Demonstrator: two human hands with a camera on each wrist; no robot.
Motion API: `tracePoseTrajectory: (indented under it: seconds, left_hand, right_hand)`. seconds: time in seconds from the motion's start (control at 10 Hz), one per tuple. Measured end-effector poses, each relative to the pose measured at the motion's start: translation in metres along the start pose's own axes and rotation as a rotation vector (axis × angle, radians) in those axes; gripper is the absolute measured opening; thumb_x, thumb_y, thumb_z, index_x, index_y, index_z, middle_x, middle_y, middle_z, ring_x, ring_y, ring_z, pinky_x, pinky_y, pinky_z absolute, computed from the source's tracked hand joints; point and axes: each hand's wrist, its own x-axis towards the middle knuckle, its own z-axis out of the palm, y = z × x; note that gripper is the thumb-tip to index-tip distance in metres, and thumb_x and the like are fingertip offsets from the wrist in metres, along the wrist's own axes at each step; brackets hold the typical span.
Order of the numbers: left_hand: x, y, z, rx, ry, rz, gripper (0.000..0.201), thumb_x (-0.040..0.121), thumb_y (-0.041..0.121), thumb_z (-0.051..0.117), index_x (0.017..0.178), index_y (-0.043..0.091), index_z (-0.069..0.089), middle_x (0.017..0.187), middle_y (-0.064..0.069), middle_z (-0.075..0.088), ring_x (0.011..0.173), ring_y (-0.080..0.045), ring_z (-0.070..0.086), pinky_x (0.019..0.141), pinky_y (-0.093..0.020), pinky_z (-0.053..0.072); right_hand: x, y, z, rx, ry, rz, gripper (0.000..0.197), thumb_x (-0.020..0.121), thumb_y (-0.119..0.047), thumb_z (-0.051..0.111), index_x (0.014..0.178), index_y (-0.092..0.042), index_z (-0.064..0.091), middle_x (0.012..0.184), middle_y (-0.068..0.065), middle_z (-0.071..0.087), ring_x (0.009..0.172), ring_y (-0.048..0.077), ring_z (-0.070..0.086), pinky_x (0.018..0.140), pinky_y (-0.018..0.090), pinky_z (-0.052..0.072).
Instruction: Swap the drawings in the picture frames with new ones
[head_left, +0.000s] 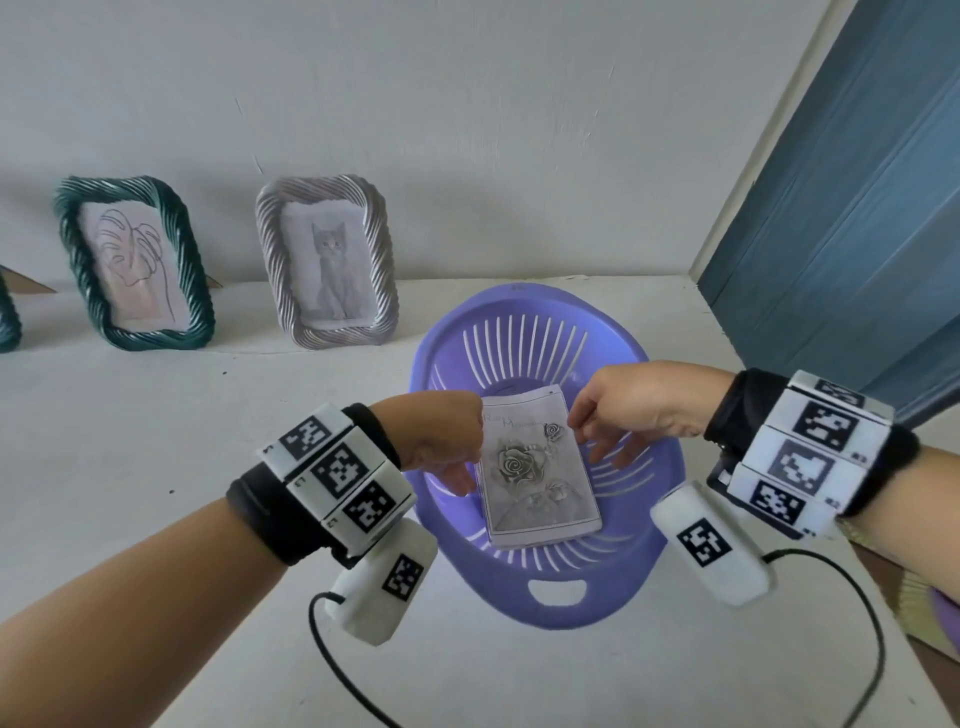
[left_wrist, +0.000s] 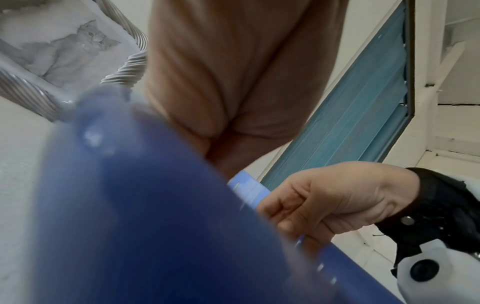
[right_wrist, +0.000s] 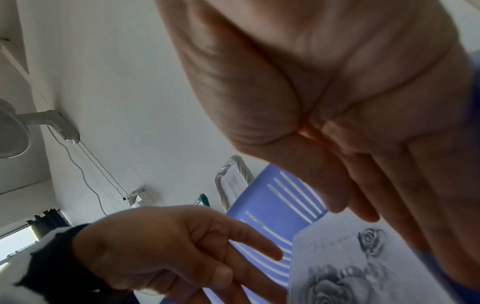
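Observation:
A stack of paper drawings lies in a purple slotted basket (head_left: 524, 332), with a grey rose drawing (head_left: 537, 467) on top. My left hand (head_left: 460, 475) reaches in at the stack's left edge, fingers loosely extended and holding nothing. My right hand (head_left: 597, 441) hovers at the stack's upper right corner, thumb near the paper and fingers straight. The right wrist view shows the rose drawing (right_wrist: 350, 267) under my right fingers, with my left hand (right_wrist: 233, 263) beside it. At the back stand a silver frame (head_left: 328, 262) with a cat drawing and a green frame (head_left: 132, 262) with a leaf drawing.
The basket and frames rest on a white tabletop (head_left: 156, 441) against a white wall. Part of another green frame (head_left: 8, 317) shows at the far left edge. A blue door (head_left: 857, 208) rises at the right. Black cables hang from both wrist units.

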Motion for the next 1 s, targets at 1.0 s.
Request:
tracePoseTrajectory:
  seconds: [1.0]
  left_hand:
    - [0.0043, -0.0002, -0.0017, -0.009, 0.072, 0.072, 0.032, 0.092, 0.001, 0.044, 0.123, -0.002, 0.047, 0.123, -0.019, 0.058, 0.109, -0.028, 0.061, 0.093, -0.039, 0.051]
  right_hand:
    - [-0.0019, -0.0022, 0.0081, -0.179, 0.025, -0.019, 0.028, 0.095, -0.005, 0.043, 0.121, -0.003, 0.052, 0.102, 0.009, 0.053, 0.082, 0.024, 0.057, 0.063, 0.028, 0.049]
